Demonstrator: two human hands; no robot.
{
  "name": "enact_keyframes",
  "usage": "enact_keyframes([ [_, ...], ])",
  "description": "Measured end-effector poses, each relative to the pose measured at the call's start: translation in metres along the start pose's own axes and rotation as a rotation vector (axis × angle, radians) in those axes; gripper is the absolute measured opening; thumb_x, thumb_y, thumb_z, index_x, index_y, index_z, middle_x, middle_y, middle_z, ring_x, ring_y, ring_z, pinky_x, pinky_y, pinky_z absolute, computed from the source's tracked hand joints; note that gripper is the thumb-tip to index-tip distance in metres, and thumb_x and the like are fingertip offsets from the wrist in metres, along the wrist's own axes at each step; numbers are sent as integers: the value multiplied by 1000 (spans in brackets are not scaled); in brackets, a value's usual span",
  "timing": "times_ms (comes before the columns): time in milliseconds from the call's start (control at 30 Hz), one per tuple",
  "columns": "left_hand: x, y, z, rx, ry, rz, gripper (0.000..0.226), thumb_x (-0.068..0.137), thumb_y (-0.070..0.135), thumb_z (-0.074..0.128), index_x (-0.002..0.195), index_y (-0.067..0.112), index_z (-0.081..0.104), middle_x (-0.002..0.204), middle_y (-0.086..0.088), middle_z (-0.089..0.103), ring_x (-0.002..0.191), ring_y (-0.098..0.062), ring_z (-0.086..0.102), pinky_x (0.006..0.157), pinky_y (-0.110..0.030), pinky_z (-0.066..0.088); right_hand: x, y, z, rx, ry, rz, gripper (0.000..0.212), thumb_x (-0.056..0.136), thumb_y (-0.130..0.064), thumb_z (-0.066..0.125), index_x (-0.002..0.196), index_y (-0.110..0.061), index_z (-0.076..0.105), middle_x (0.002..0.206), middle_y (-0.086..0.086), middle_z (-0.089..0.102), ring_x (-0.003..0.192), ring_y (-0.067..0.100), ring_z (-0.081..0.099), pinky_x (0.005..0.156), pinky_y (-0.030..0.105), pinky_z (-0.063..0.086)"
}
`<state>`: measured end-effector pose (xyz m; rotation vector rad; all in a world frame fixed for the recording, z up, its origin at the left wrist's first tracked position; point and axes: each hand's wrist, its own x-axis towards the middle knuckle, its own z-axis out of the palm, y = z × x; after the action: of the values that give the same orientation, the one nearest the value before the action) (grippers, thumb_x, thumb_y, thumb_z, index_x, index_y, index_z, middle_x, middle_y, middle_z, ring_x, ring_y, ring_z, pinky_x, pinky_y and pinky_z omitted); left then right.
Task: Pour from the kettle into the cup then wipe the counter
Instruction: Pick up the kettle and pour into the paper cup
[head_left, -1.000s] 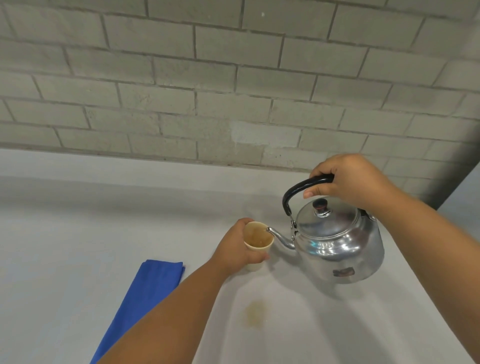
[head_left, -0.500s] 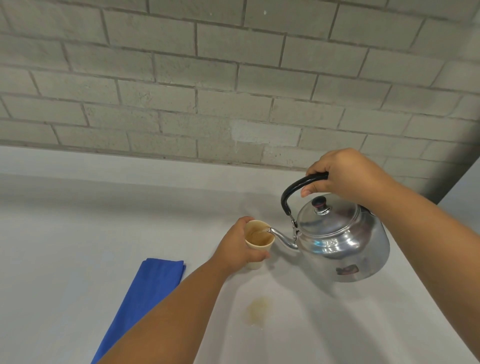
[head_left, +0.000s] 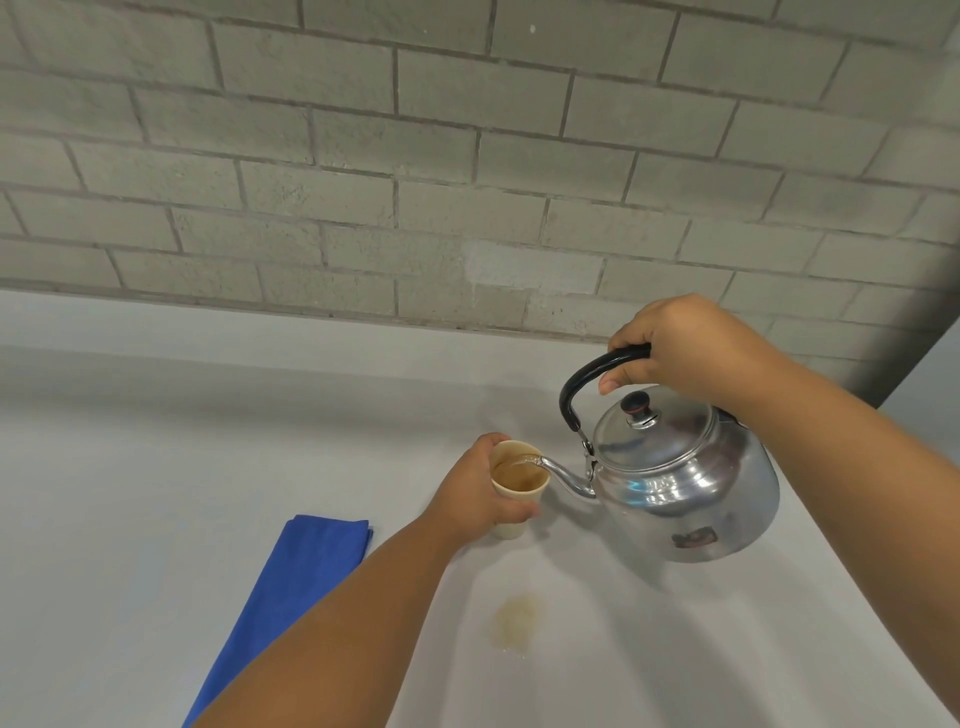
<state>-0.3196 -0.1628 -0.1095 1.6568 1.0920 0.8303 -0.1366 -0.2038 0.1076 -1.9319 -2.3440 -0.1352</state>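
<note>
Since one second ago the kettle (head_left: 685, 483) tipped further, at frame centre-right, spout over the cup (head_left: 517, 488). Right hand (head_left: 685, 345) grips its handle, left hand (head_left: 480, 486) wraps the cup on the bench (head_left: 156, 467). Pour slowly; brown liquid is near the rim

Two hands are in view: the left hand (head_left: 480, 488) and the right hand (head_left: 685, 348). There is one kettle (head_left: 680, 483), hanging under the right hand, which grips its single black handle (head_left: 587, 379); it has one lid with one dark knob (head_left: 636, 405) and one spout (head_left: 563, 475). There is one cup (head_left: 517, 499), wrapped by the left hand, with the spout tip at its rim. One blue cloth (head_left: 291, 587) lies folded on the counter (head_left: 130, 467), left of the left hand's forearm. One brownish spill (head_left: 517, 621) marks the counter, nearer the viewer than the left hand.
</note>
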Motion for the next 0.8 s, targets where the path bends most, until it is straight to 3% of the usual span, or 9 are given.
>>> enact_keyframes([
  [133,0,0,0,4,-4,9,74,52,26,88,107,43,42,96,20,59,78,21,55,56,2,41,-1,-1,-1,4,-2,0,45,64,-56,70,92,-20,73,84,8,70,80,26,63,73,40,55],
  [333,-1,2,0,26,-2,5,73,51,29,88,106,46,41,97,21,59,80,17,57,58,-4,44,0,-3,-3,-9,-33,7,46,66,-55,70,96,-20,72,87,8,70,83,26,63,76,40,54],
  [800,0,0,0,16,-9,3,75,51,26,88,109,40,43,98,20,59,80,19,56,56,1,42,1,-2,-4,-7,-29,12,44,66,-55,70,97,-23,71,88,6,70,83,25,63,73,35,52],
])
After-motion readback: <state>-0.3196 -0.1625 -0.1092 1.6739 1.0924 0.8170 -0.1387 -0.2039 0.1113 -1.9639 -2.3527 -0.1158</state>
